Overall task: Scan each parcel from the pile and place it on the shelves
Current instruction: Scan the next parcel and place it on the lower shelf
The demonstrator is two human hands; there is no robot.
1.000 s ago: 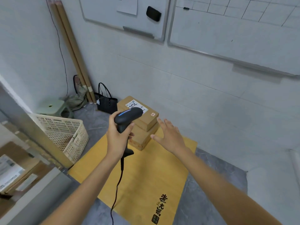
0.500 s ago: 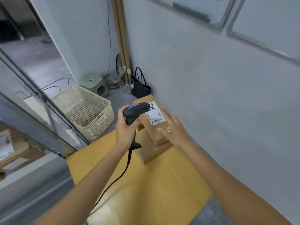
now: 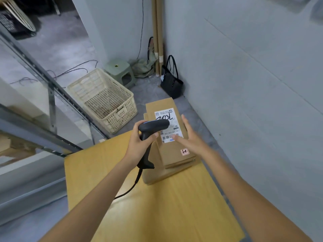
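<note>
Step in hand: scanning. Your left hand (image 3: 139,145) grips the black corded handheld scanner (image 3: 151,130), its head over the white shipping label (image 3: 168,125) on the top brown cardboard parcel (image 3: 173,135). Your right hand (image 3: 189,137) hovers, fingers straight and spread, at the parcel's right side; contact cannot be told.

The top parcel lies stacked on a second brown cardboard parcel (image 3: 157,177), both on a yellow cardboard sheet (image 3: 157,215) on the floor.

Next, probably: aim at the barcode, then lift the top parcel.

The grey wall (image 3: 253,102) runs near on the right. The metal shelf frame (image 3: 52,88) and cream plastic basket (image 3: 104,96) stand left; open sheet lies nearest you.
</note>
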